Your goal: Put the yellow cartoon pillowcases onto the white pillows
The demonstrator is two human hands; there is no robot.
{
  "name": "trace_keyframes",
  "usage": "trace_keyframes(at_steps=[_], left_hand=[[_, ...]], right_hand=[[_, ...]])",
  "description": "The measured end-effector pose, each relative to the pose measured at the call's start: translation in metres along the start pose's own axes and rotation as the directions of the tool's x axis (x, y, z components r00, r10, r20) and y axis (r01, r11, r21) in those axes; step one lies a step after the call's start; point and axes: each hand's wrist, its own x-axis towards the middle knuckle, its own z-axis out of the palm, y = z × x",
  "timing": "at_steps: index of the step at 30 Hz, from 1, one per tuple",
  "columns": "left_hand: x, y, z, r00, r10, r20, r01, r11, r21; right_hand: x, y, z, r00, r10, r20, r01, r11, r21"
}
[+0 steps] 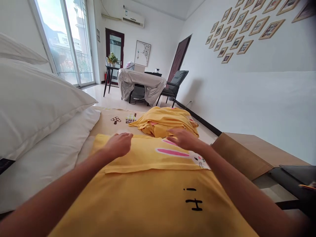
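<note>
A large yellow cloth (145, 194) lies spread on the bed, directly before the person, and it reaches to the bottom of the view. Its far part is folded over as a band, on which a printed rabbit face (199, 160) with long pink ears lies sideways; nearer, the black letters "Hi" (194, 199) are seen. The left hand (119, 144) is over the far left part of this band, with fingers curled inward. The right hand (185, 140) is over the far right part, near the rabbit's ears. For both hands, one cannot tell whether they grasp the cloth or only rest above it. Just beyond the right hand is a crumpled yellow heap (170, 118), lying on a cream sheet (105, 118) with a mushroom print. At the left, white pillows (39, 108) are stacked.
</note>
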Motion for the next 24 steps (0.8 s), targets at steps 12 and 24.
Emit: trace_keyframes(at_steps=[12, 24], left_hand=[[0.047, -0.010, 0.087, 0.998, 0.042, 0.050, -0.041, 0.999, -0.013], [0.018, -0.168, 0.104, 0.963, -0.264, 0.058, 0.259, 0.962, 0.083]], right_hand=[[0.062, -0.020, 0.129, 0.965, -0.181, 0.191, 0.114, 0.943, 0.314], [0.004, 0.131, 0.119, 0.970, 0.013, 0.244, -0.106, 0.922, 0.372]])
